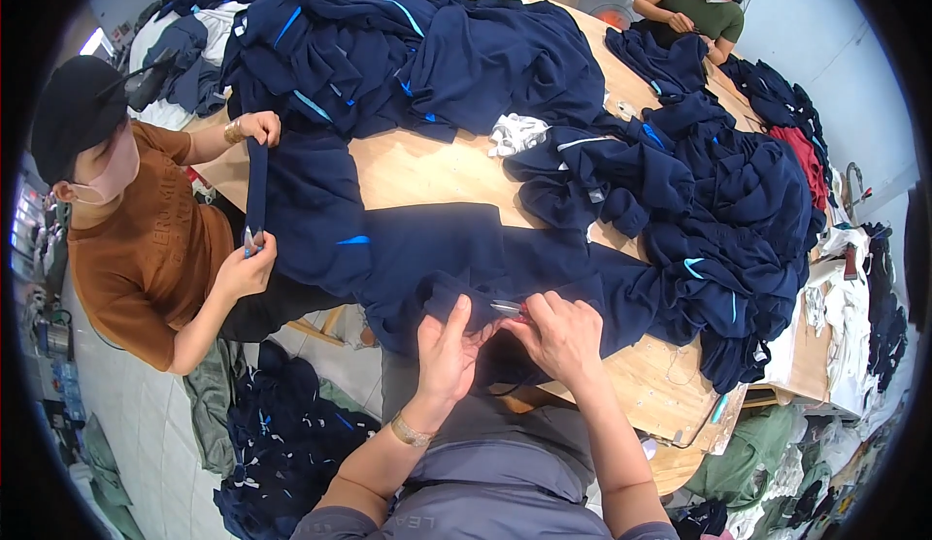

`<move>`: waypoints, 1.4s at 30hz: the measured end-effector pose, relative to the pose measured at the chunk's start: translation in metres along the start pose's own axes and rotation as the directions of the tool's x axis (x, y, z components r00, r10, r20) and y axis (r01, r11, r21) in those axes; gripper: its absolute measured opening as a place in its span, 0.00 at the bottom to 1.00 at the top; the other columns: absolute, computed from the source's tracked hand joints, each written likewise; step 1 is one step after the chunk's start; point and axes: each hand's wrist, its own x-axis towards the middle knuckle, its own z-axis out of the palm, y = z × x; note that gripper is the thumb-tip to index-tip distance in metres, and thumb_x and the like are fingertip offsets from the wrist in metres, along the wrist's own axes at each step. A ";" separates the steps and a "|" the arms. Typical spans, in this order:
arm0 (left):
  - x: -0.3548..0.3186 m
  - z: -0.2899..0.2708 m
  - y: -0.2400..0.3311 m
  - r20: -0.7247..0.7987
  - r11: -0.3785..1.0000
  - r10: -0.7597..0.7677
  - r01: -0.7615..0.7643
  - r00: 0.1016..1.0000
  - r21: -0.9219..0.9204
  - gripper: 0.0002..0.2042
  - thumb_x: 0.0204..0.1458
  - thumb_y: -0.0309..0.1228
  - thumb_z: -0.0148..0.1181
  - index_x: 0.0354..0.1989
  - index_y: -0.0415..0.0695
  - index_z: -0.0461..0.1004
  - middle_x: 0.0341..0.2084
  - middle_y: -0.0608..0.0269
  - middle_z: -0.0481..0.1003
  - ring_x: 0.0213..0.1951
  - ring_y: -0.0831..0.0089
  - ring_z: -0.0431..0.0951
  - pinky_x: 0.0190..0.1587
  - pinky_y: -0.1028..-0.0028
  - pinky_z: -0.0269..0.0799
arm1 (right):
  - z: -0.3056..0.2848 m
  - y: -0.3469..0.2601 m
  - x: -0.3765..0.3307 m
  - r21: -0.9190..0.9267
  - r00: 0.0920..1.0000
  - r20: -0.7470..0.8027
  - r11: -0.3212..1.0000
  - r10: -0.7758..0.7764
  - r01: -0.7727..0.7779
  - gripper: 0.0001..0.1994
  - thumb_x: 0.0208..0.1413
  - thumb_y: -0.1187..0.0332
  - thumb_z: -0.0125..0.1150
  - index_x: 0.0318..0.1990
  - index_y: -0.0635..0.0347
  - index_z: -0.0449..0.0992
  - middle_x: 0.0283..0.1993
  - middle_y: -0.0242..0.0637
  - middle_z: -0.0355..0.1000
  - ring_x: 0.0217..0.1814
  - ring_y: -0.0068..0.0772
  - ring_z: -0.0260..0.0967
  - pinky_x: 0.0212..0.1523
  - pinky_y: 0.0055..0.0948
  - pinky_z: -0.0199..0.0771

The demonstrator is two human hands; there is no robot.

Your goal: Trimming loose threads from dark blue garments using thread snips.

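A navy garment [437, 259] with light-blue trim lies spread over the near edge of the wooden table [427, 166]. My left hand [449, 346] pinches a fold of its dark fabric at the table's edge. My right hand [561, 331] holds small thread snips [509, 308] with a red grip, their tip against the same fold. The two hands are close together, almost touching.
Large heaps of navy garments [417, 45] cover the far and right table [738, 210]. A person in a brown shirt [146, 249] at my left stretches a navy strip. Another person in green [694, 1] works at the far end. More garments [282, 443] lie on the floor.
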 end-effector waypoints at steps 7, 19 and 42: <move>-0.002 0.001 -0.002 0.001 0.998 0.045 -0.045 0.999 0.043 0.10 0.60 0.32 0.46 0.40 0.38 0.69 0.37 0.56 0.75 0.40 0.70 0.77 0.45 0.69 0.74 | -0.001 0.004 0.001 0.048 0.999 0.034 0.999 -0.012 0.011 0.13 0.49 0.57 0.62 0.27 0.56 0.68 0.22 0.32 0.67 0.22 0.35 0.66 0.24 0.28 0.61; -0.002 0.005 -0.006 -0.053 1.000 0.007 -0.006 0.999 0.021 0.06 0.58 0.30 0.50 0.31 0.42 0.69 0.25 0.67 0.73 0.27 0.79 0.75 0.48 0.68 0.74 | 0.022 -0.037 -0.010 0.696 0.968 0.005 0.694 0.252 -0.184 0.08 0.44 0.74 0.61 0.31 0.61 0.68 0.18 0.40 0.67 0.19 0.37 0.71 0.20 0.29 0.68; 0.002 -0.001 -0.003 0.012 0.999 -0.007 0.007 1.000 -0.046 0.09 0.60 0.32 0.46 0.42 0.41 0.70 0.38 0.59 0.75 0.40 0.71 0.77 0.45 0.71 0.76 | 0.010 -0.002 -0.013 0.084 0.988 -0.145 0.995 0.056 -0.045 0.14 0.43 0.58 0.66 0.24 0.56 0.69 0.21 0.33 0.65 0.18 0.35 0.63 0.20 0.30 0.59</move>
